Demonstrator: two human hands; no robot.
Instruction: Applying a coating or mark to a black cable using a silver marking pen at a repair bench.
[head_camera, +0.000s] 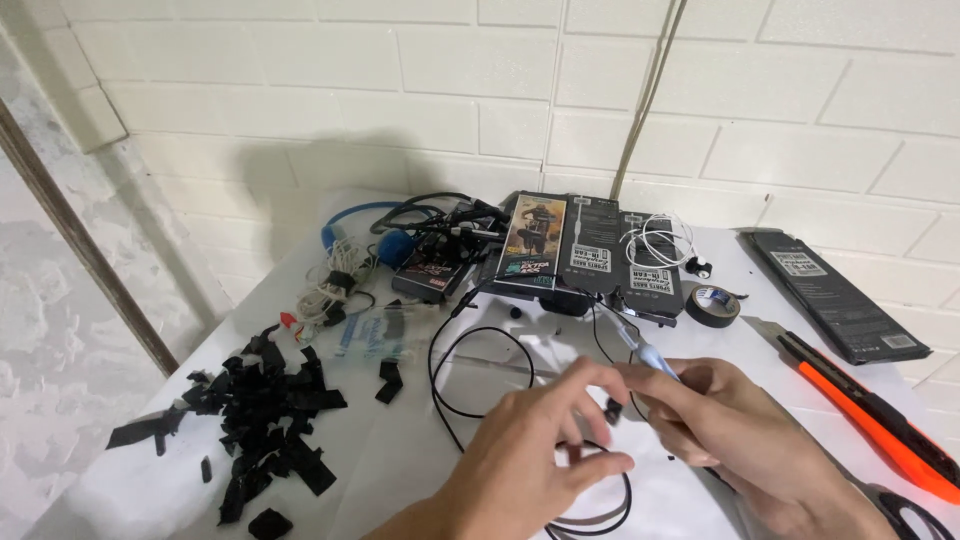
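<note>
Lying across the white surface (420, 440) in loose loops: thin black cable (440, 370), curling from near the boxes down under both hands. Being pinched at its end between fingers (590, 385): small black earbud piece (613, 410). Sticking up just above it: slim pale-blue tool (645, 350), tilted.

Left hand (540, 455): was bare, no ring or glove.
Right hand (735, 425): was bare too.
Sleeves: none showed at the wrists.
</note>
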